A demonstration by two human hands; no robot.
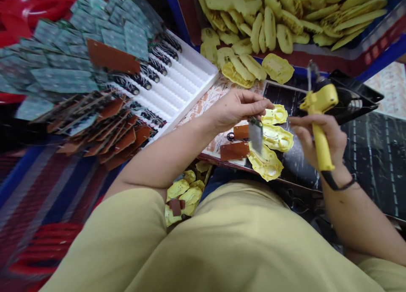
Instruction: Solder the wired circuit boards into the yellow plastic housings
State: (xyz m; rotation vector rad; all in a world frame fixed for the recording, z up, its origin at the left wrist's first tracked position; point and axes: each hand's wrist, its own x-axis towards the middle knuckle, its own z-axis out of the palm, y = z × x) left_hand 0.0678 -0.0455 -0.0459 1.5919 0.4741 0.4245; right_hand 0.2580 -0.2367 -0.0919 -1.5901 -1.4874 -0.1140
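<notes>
- Left hand (pixel 233 110): thumb and fingertips pinched on 1 small grey rectangular plate (pixel 256 136); the plate hangs just below the fingertips, too blurred to tell its make.
- Right hand (pixel 326 135): wrapped around the handle of 1 yellow plastic pistol-shaped tool (pixel 321 101); its nozzle points away from the body; 1 black wristband (pixel 336 182) circles the wrist below.
- Between the hands, and a little nearer the body: 3 yellow plastic wavy-edged shells (pixel 279 139), hollow sides up; the plate hangs in front of them.
- Just below the left hand: 2 brown rectangular boards (pixel 234 151), beside the shells.
- Left of the left hand: 1 white ribbed foam tray (pixel 190 83); farther left, piled green circuit boards (pixel 63 78).
- Beyond both hands: heaped yellow plastic pieces (pixel 269 25).
</notes>
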